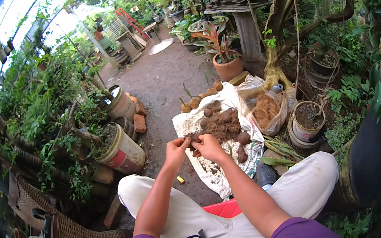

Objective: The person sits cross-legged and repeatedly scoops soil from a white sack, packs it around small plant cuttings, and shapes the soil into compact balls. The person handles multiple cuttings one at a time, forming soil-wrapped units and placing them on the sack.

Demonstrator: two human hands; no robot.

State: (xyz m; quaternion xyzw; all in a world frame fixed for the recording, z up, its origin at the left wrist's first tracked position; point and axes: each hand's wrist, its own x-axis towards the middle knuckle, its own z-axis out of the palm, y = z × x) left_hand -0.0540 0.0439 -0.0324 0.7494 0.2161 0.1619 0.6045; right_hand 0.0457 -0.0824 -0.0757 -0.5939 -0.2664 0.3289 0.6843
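Observation:
My left hand (176, 151) and my right hand (209, 147) meet above the near left part of a white sack (209, 184) spread on the ground. Between their fingertips they pinch a dark brown clump of soil (193, 138). On the sack lies a heap of moist brown soil (221, 122), with rounded soil balls (244, 138) at its near right side. Beyond the sack's far edge stands a row of light brown, fibrous balls (194, 103), some with green shoots. An open plastic bag of brown fibre (265, 110) rests at the right.
Planted buckets (127, 155) and bricks (139, 123) stand at the left. A terracotta pot (229, 68) is beyond the sack, a tree trunk (273, 69) beside it. Long cut leaves (281, 149) and a planted bucket (307, 122) are at the right. A yellow object (180, 179) lies near my knee.

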